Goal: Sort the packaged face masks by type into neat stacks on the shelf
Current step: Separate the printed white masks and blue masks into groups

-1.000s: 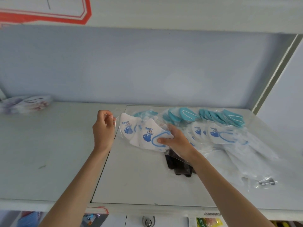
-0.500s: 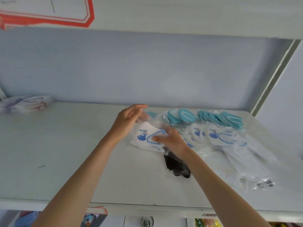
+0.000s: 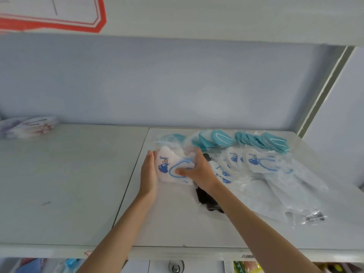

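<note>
The white printed mask pack (image 3: 173, 170) lay between both hands near the shelf (image 3: 69, 174) seam, its long axis running left-near to right-far — the left hand (image 3: 149, 174) flat and straight-fingered against its left edge, the right hand (image 3: 197, 172) pinching its right side. More white printed packs (image 3: 256, 162) fanned just right, teal masks (image 3: 220, 137) beyond, and a black mask (image 3: 206, 198) lay under the right wrist — in the way of any near-right slide.

A red-bordered sign (image 3: 53, 24) hangs on the upper panel — pale blue back wall (image 3: 177, 85) below it. A round metal lock (image 3: 175, 266) and colourful packets (image 3: 246, 267) show underneath — details blurred.
</note>
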